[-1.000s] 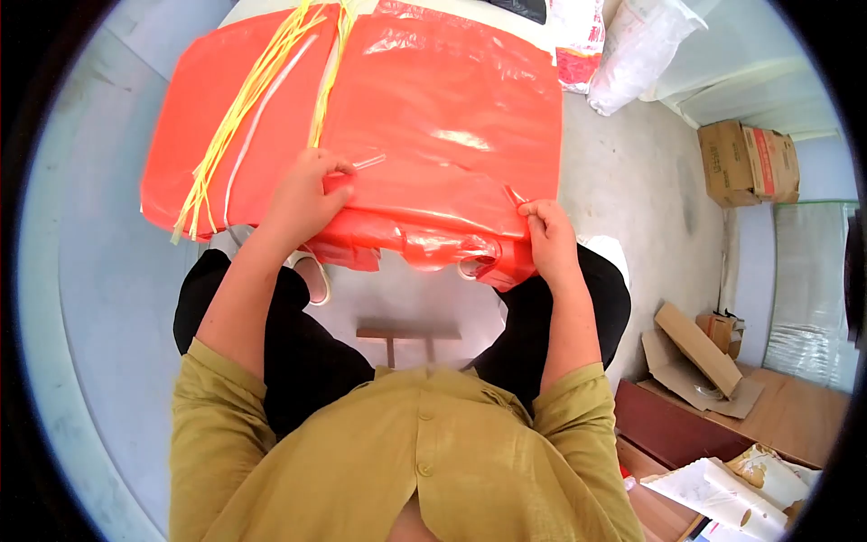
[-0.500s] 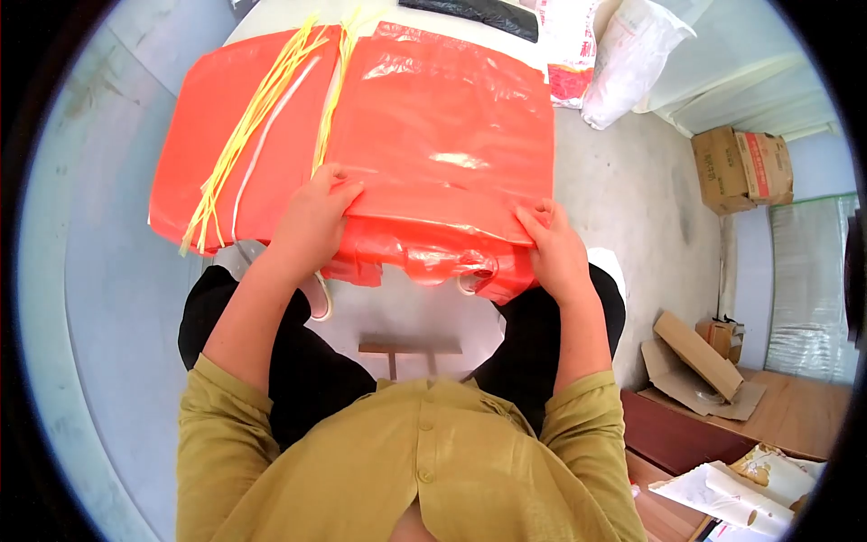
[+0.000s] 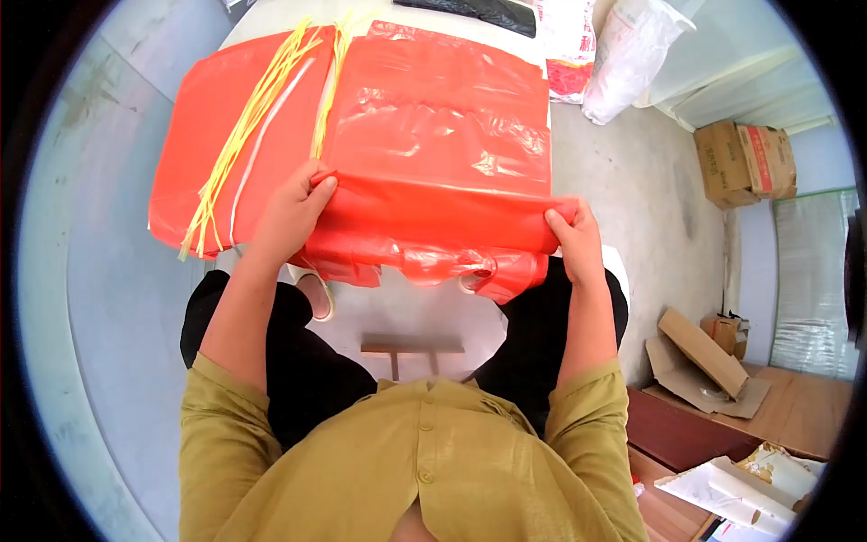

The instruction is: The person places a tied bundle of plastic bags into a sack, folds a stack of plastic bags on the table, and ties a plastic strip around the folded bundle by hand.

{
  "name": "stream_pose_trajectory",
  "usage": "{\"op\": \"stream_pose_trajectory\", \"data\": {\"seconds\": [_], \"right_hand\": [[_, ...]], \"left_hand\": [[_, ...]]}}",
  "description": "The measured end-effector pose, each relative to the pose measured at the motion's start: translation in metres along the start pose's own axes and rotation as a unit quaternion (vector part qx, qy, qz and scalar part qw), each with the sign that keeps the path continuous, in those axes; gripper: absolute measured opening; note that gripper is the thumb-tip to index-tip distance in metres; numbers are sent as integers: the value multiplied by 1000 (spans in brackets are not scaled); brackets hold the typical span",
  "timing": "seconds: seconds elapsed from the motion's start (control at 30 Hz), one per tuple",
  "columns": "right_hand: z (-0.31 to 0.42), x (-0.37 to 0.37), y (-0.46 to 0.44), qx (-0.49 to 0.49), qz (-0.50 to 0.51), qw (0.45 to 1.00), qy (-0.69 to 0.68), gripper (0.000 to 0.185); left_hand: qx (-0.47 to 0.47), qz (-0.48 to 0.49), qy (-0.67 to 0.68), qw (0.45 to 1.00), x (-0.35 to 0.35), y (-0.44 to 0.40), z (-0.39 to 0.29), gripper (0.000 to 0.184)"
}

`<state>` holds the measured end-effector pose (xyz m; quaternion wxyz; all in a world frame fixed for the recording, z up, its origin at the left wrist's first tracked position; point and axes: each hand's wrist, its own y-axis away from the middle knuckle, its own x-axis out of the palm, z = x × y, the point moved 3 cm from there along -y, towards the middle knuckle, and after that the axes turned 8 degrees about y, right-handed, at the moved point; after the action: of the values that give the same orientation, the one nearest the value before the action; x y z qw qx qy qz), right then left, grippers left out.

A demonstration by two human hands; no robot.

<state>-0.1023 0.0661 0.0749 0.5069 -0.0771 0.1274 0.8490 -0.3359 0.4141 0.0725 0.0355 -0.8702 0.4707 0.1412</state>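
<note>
A stack of red plastic bags (image 3: pixel 442 117) lies on the table in front of me, its near ends hanging over the edge. My left hand (image 3: pixel 293 210) pinches the left end of a folded red band of the top bag. At the other end of that band, my right hand (image 3: pixel 576 237) has thumb and fingers closed on the plastic. The band is stretched taut between them. Left of my left hand, yellow plastic strips (image 3: pixel 248 135) and one white strip (image 3: pixel 268 126) lie across another red stack (image 3: pixel 203 126).
A black plastic roll (image 3: pixel 479 13) lies at the table's far side. White printed sacks (image 3: pixel 628 54) stand at the far right. Cardboard boxes (image 3: pixel 745 164) sit by the wall, with an opened carton (image 3: pixel 700 361) on a wooden surface at right.
Both hands have moved apart along the red plastic, the right one further right. The near edge is now lifted and pulled into a straight, tight fold.
</note>
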Motion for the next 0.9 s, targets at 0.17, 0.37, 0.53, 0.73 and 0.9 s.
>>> {"op": "stream_pose_trajectory", "data": {"seconds": [0.17,0.37,0.53,0.73,0.9], "right_hand": [[-22,8,-25,14,5,999,44,14],[-50,4,-38,20,16,997,68,21],[-38,6,-27,7,22,999,39,30],[-44,8,-14,27,22,998,53,38],[-49,7,-20,-78,28,963,255,39]], "left_hand": [[11,-86,-36,996,11,-25,27,24],[-43,-49,4,998,12,-34,38,24],[-16,15,79,997,13,-28,32,31],[-84,14,59,995,13,-26,22,39],[42,-43,-132,989,16,-30,29,38]]}}
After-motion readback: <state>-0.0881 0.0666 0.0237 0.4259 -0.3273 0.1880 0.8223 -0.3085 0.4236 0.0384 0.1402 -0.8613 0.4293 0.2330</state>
